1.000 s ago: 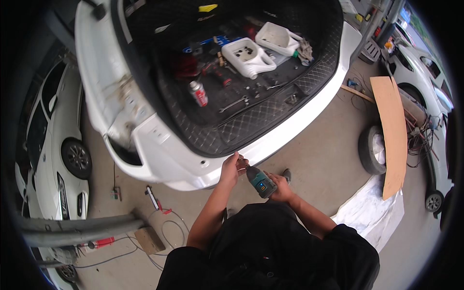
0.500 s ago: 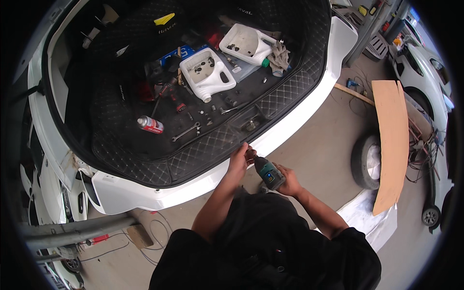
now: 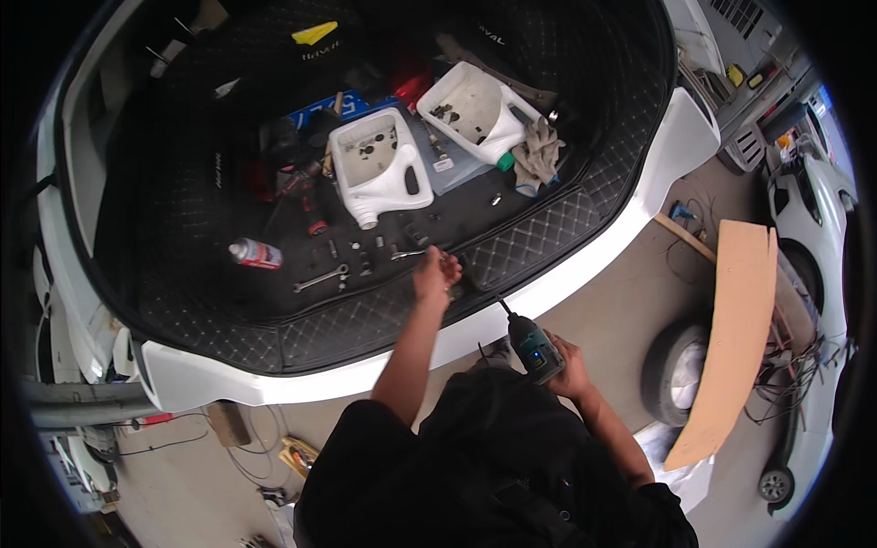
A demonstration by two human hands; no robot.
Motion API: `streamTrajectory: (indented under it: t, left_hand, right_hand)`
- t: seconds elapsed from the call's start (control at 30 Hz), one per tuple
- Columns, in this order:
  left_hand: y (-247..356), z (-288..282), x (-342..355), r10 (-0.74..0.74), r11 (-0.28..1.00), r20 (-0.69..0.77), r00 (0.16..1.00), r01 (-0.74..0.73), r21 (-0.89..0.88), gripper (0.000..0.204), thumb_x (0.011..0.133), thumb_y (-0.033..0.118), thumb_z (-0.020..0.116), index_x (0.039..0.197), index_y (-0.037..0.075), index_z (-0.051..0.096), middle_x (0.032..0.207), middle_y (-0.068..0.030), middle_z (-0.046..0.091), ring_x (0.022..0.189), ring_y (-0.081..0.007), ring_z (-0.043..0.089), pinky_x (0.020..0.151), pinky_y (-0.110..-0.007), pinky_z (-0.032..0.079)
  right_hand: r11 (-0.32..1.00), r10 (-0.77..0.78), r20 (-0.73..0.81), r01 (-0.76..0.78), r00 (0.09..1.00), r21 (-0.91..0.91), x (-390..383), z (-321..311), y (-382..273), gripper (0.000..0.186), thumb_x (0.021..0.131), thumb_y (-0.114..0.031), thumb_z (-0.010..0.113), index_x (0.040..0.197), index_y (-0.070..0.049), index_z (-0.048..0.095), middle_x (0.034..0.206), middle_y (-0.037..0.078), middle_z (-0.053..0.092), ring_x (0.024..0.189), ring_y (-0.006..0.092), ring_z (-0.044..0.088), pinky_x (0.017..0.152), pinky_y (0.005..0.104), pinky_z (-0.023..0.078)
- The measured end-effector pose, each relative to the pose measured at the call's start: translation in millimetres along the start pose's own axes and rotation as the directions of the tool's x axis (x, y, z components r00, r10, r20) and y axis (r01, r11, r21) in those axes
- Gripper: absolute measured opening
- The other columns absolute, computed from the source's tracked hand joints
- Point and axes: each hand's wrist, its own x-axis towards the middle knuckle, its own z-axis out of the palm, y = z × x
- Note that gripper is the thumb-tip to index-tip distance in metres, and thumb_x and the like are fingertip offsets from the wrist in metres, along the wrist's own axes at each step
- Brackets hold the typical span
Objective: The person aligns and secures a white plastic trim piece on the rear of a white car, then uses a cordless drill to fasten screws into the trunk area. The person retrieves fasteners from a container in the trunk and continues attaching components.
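Observation:
My right hand [image 3: 572, 367] grips a green cordless driver [image 3: 535, 351] below the white boot sill; a thin dark bit points from its nose toward the sill. My left hand [image 3: 437, 276] is over the boot's edge with fingers curled in; whatever they may hold is hidden. Right beside its fingertips lies a small metal hand tool [image 3: 406, 255]. Sockets and other small parts are scattered to the left of it, along with a combination wrench [image 3: 320, 278] and a spray can [image 3: 256, 254] on its side.
Two cut-open white jugs [image 3: 388, 190] with small fasteners inside rest in the boot, near grey work gloves [image 3: 539, 157] and a red-and-black power tool [image 3: 313, 215]. On the floor at right, a wheel [image 3: 674, 374] stands behind a tan board [image 3: 731, 338].
My left hand has left the driver's nose and moved up and left into the boot. The driver's thin bit now shows. The view has shifted slightly.

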Motion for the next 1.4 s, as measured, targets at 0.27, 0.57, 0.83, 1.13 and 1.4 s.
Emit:
streamTrajectory:
  t: [0.27,0.57,0.83,1.13,1.4]
  left_hand:
    - [188,46,92,0.554,0.66,-0.215,0.804,-0.267,0.703,0.038,0.093,0.039,0.051,0.091,0.005,0.065,0.076,-0.0132,0.068,0.064,-0.0258,0.066,0.064,-0.039,0.052]
    - [135,14,88,0.744,-0.088,0.128,0.655,-0.094,0.992,0.026,0.086,0.031,0.057,0.096,0.008,0.066,0.087,-0.0147,0.067,0.079,-0.0338,0.065,0.073,-0.044,0.052]
    - [61,-1,56,0.718,-0.326,0.14,0.681,0.152,0.933,0.049,0.076,0.029,0.071,0.117,0.008,0.055,0.108,-0.0158,0.058,0.097,-0.0368,0.061,0.081,-0.046,0.051]
    - [89,13,71,0.425,-0.29,-0.126,0.896,0.267,0.919,0.073,0.067,0.045,0.078,0.123,0.009,0.05,0.119,-0.0177,0.055,0.107,-0.0367,0.059,0.086,-0.046,0.05]
    - [90,-18,55,0.658,-0.231,-0.058,0.75,0.275,0.933,0.042,0.079,0.031,0.067,0.111,0.008,0.054,0.109,-0.02,0.061,0.1,-0.0346,0.061,0.083,-0.045,0.051]
  right_hand:
    - [0.964,0.266,-0.085,-0.262,0.96,0.057,7,-81,50,0.021,0.068,-0.005,0.066,0.087,0.0,0.058,0.076,0.012,0.061,0.067,0.0203,0.058,0.064,0.033,0.049]
    - [0.935,0.323,0.0,-0.319,0.946,0.157,46,-107,79,0.009,0.069,-0.004,0.064,0.075,-0.002,0.057,0.064,0.006,0.057,0.059,0.0152,0.053,0.056,0.0322,0.045]
    - [0.968,0.222,0.17,-0.238,0.96,0.075,76,-131,125,0.032,0.068,-0.007,0.068,0.097,0.001,0.059,0.085,0.016,0.065,0.075,0.0299,0.065,0.071,0.0362,0.051]
    - [0.967,0.182,0.203,-0.212,0.962,0.142,104,-128,125,0.025,0.068,-0.006,0.069,0.091,0.0,0.06,0.08,0.015,0.064,0.07,0.0279,0.064,0.067,0.0353,0.05]
    - [0.966,0.198,0.199,-0.225,0.96,0.126,106,-118,118,0.026,0.07,-0.009,0.071,0.092,0.0,0.061,0.08,0.014,0.065,0.071,0.028,0.064,0.068,0.0357,0.051]
